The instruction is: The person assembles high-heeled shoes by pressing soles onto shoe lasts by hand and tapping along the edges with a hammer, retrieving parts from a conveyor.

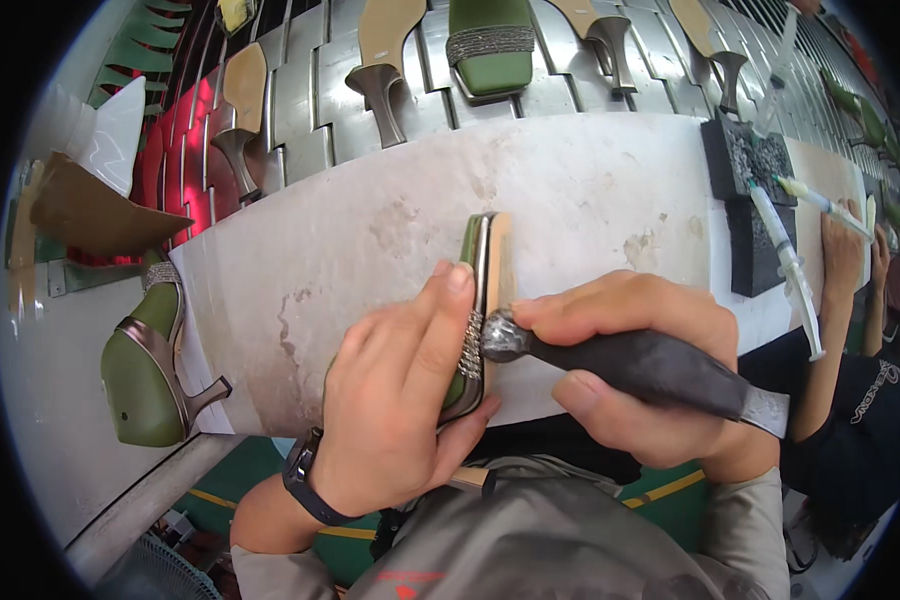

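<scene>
Held on its side near the middle of a pale, stained work table (570, 220): a green shoe (484, 270) with tan sole and glittering band (471, 350). Clamped on it, forefinger and middle finger stretched close together: the left hand (390, 400), above a black wristband (315, 480). Clamped on a dark-handled tool (640, 370): fingers and thumb of the right hand (660, 310), with the rounded metal head at the sole edge beside the band. Hidden behind the left hand: most of the green upper. Hard to make out under the left wrist: a tan and dark piece (470, 481). Cut off at the top: heeled soles (378, 70). At far left: a second green shoe (135, 385). At right: syringes (788, 265), a black block (725, 170) and a co-worker's forearm (830, 330). Partly visible: white lettering on a dark shirt (840, 455). Too small to read: red print on a grey apron (530, 530).
</scene>
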Demonstrator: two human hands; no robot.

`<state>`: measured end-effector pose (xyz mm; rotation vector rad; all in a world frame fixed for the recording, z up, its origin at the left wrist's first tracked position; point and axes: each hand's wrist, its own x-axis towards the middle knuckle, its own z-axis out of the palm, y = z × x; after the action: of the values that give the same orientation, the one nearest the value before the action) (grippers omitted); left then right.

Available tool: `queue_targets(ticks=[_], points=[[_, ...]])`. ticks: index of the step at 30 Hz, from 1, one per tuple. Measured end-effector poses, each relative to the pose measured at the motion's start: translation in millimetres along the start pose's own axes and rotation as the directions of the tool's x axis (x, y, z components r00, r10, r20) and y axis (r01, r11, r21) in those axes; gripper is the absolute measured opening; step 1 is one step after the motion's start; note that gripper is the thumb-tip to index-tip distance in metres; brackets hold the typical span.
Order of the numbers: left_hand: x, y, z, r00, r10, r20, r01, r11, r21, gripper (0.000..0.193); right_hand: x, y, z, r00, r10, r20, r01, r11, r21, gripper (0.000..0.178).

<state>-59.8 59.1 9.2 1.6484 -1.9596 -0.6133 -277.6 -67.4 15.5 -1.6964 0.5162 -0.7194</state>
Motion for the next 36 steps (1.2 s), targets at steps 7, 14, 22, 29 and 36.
queue_targets(ticks=[7,14,22,29,36], points=[[-3,-6,2,0.999,0.021,-0.036,-0.021,1.0,0.002,0.104,36,-30,-12,0.937,0.276,0.216,-0.266,0.961,-0.073,0.027],[-3,-6,-3,0.999,0.038,-0.011,-0.038,0.999,0.0,0.111,66,-16,-9,0.941,0.337,-0.017,-0.338,0.94,-0.041,0.026],[-10,-9,6,0.99,0.03,-0.135,-0.036,0.998,-0.044,0.11,15,-23,8,0.965,-0.103,0.242,0.141,0.979,-0.145,0.028],[-11,-9,3,0.991,0.03,-0.129,-0.035,0.999,-0.036,0.112,-32,-22,51,0.971,-0.223,0.084,0.238,0.915,-0.325,0.036],[-18,-15,3,0.984,0.112,-0.139,-0.104,0.993,0.06,0.105,-65,-8,111,0.925,-0.375,-0.064,0.299,0.821,-0.486,0.04]])
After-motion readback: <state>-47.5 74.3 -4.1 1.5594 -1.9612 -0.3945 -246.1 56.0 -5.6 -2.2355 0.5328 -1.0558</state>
